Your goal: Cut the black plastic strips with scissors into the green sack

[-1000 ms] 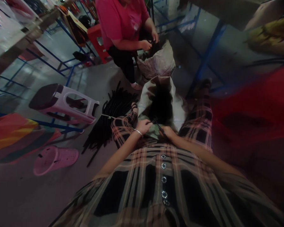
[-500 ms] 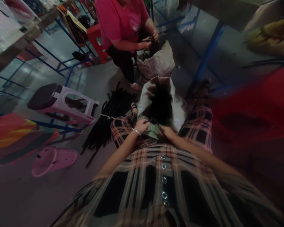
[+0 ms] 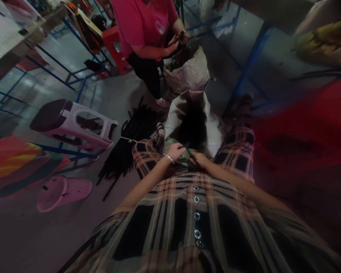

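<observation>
2 bare hands work just above the person's lap, with a thin black strip (image 3: 190, 153) running between them. The left hand (image 3: 174, 151), a silver bangle (image 3: 168, 158) on its wrist, sits at the strip's upper end; its fingers (image 3: 182, 148) are curled and touch the strip, but I cannot tell whether they grip it. The right hand (image 3: 201, 160) sits at the lower end, its fingers (image 3: 195, 160) pressed together in a pinch on the strip.

Just ahead of the hands, a pale woven sack (image 3: 213, 132) leans against the person's plaid trousers (image 3: 238, 151), its mouth packed with dark strands (image 3: 191, 129). 5 shiny buttons (image 3: 197, 216) run down the plaid shirt (image 3: 170, 216) below the hands.

Left of the knee, on the concrete floor (image 3: 116, 91), lies a bundle of black cords (image 3: 136, 131) tied with a white string (image 3: 127, 139). Farther left are a pink-and-white plastic stool (image 3: 74, 121) lying on its side and a pink perforated basket (image 3: 64, 193). Up ahead, a co-worker in a pink T-shirt (image 3: 142, 26) holds black strands above a 2nd sack (image 3: 187, 72).
</observation>
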